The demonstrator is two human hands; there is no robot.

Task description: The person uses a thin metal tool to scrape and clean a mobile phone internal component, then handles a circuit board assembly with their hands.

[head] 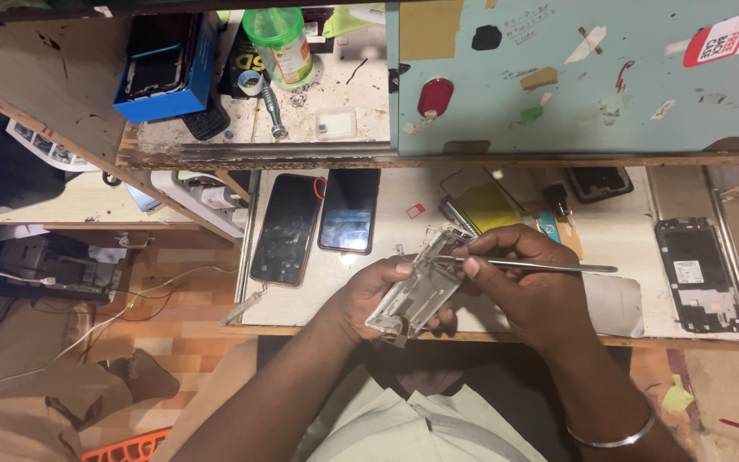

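Your left hand (374,295) grips a bare silver phone frame (421,287); your right hand (528,287) pinches thin metal tweezers (528,266) against it, two dark phones (288,227) lying just beyond.

- We saw warm, even light on the desk (626,248), which was bright and sharply in focus.
- We noticed a bluish glare on one dark phone screen (349,210).
- The lower left floor (156,342) lay dimmer, in shadow.
- Straight shelf edges (438,159) bowed slightly near the frame's borders.
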